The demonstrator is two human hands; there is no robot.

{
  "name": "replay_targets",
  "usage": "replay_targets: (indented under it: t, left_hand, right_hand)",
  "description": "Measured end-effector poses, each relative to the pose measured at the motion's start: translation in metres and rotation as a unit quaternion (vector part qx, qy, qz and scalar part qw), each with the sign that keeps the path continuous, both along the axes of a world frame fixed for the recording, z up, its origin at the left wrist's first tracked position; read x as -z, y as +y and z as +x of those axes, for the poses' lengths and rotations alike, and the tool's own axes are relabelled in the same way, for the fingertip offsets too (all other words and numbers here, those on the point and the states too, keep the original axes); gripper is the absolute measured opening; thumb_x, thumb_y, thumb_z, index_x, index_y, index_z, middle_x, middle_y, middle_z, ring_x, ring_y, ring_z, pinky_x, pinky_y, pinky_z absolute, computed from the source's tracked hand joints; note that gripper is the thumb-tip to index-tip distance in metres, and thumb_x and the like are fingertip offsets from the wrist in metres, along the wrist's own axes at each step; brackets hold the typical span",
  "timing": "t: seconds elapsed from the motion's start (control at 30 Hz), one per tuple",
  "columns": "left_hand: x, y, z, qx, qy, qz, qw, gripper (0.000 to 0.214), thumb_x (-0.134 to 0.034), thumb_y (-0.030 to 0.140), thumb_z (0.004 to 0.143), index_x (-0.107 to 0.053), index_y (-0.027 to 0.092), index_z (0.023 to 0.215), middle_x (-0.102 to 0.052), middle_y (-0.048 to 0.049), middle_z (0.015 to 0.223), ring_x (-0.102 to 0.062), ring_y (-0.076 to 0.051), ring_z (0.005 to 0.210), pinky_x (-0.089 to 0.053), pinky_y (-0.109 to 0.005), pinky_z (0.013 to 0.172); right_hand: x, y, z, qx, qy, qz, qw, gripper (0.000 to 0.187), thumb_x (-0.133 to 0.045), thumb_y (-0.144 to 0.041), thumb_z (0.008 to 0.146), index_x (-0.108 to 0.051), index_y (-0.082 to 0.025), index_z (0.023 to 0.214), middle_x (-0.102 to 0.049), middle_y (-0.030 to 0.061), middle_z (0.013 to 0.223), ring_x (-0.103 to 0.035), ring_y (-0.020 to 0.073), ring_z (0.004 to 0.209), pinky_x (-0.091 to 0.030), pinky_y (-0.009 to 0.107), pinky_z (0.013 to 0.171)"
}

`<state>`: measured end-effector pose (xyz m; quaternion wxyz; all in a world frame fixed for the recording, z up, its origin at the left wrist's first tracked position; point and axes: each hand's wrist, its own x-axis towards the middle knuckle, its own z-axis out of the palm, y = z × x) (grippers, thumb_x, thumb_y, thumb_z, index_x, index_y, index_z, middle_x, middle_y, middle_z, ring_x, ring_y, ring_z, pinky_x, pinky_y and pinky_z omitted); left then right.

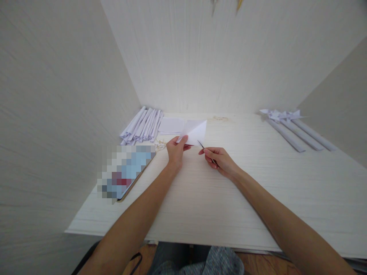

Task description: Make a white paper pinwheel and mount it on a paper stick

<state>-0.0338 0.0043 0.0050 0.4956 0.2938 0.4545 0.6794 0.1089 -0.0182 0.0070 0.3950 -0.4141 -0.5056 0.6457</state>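
My left hand [175,151] holds a white sheet of paper [198,130] above the table, pinching its lower left edge between thumb and fingers. A diagonal crease or fold runs across the sheet. My right hand [220,158] is closed around a thin, dark, pointed tool [201,144]. Its tip points up and left, close to the paper's lower right edge; whether it touches the paper I cannot tell. The exact kind of tool is too small to make out. Behind my left hand lies a stack of white paper sheets [171,126].
Rolled white paper tubes [143,126] are heaped at the back left. Small pale loops [160,144] lie near my left wrist. A blurred phone-like device [132,173] rests at the left. Folded paper pieces [282,115] top several rolled tubes [304,133] at the right. Walls enclose the table.
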Motion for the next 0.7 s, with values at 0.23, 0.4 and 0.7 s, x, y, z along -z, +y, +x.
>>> replay_targets:
  t: [0.23,0.4,0.7]
  left_hand:
    - [0.0001,0.0008,-0.0002,0.001,0.004,-0.004,1.0,0.025,-0.07,0.031,0.052,-0.06,0.013,0.066,-0.061,0.001,0.056,-0.056,-0.008,0.045,-0.046,-0.02,0.048]
    - [-0.0003,0.0006,0.0002,0.003,0.0,-0.001,1.0,0.024,-0.069,0.03,0.051,-0.059,0.013,0.064,-0.06,0.0013,0.055,-0.056,-0.008,0.044,-0.045,-0.02,0.047]
    - [-0.0001,0.0005,0.0001,0.002,-0.001,-0.003,1.0,0.023,-0.069,0.029,0.051,-0.059,0.013,0.064,-0.06,0.0018,0.054,-0.055,-0.007,0.043,-0.045,-0.019,0.046]
  right_hand:
    - [0.0003,-0.0001,0.0003,0.002,0.003,0.004,1.0,0.027,-0.06,-0.039,0.067,-0.059,-0.012,0.07,-0.036,-0.0088,0.043,-0.028,0.0022,0.032,-0.011,0.023,0.036]
    - [0.0008,0.0003,0.0003,0.004,0.007,0.004,1.0,0.028,-0.061,-0.039,0.065,-0.06,-0.012,0.071,-0.036,-0.0089,0.043,-0.027,0.002,0.032,-0.011,0.023,0.036]
    - [0.0008,-0.0003,0.0008,0.006,0.005,0.007,1.0,0.027,-0.061,-0.039,0.065,-0.06,-0.012,0.07,-0.036,-0.0087,0.043,-0.026,0.002,0.033,-0.011,0.023,0.036]
